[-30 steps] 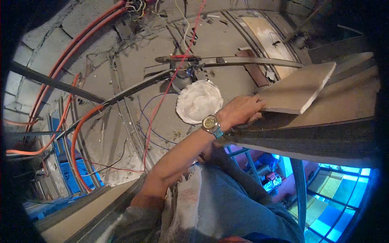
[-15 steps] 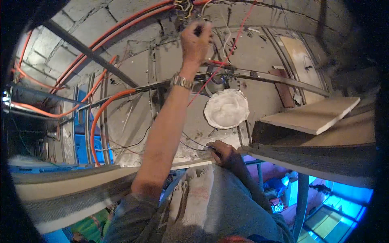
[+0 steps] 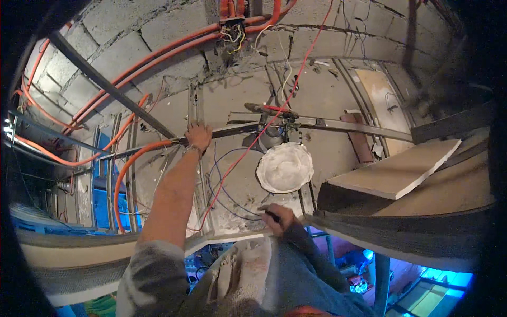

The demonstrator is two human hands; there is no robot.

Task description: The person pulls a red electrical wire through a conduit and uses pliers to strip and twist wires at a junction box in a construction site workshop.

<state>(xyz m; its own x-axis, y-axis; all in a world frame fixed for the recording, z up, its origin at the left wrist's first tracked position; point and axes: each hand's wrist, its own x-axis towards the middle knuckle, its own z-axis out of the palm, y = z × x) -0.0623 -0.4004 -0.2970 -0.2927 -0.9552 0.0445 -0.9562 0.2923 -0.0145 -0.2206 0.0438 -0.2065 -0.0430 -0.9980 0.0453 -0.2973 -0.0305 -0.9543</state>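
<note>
My left hand (image 3: 198, 136) is closed over a long metal rail (image 3: 232, 130), its fingers bent across the top. Close to my body, my right hand (image 3: 280, 217) is closed around a small dark object that I cannot make out. A thin dark wire (image 3: 244, 216) loops over the dusty board and reaches that hand's fingertips. Just beyond the hand rests a round whitish dish (image 3: 285, 167) with a ragged rim. Red-handled pliers (image 3: 274, 109) lie on the rail beside a grey rounded fixture (image 3: 270, 138).
Orange conduits (image 3: 142, 55) run along the block wall to a box with loose wires (image 3: 232, 37). A red string (image 3: 296, 84) crosses the space. Cut board (image 3: 396, 171) lies at right. Beyond the near board edge (image 3: 79, 251), a lower level shows.
My left hand has left the wire box and come down leftward onto the metal rail. My right hand stays low near the dish, and the view has shifted, now showing the wire box fully.
</note>
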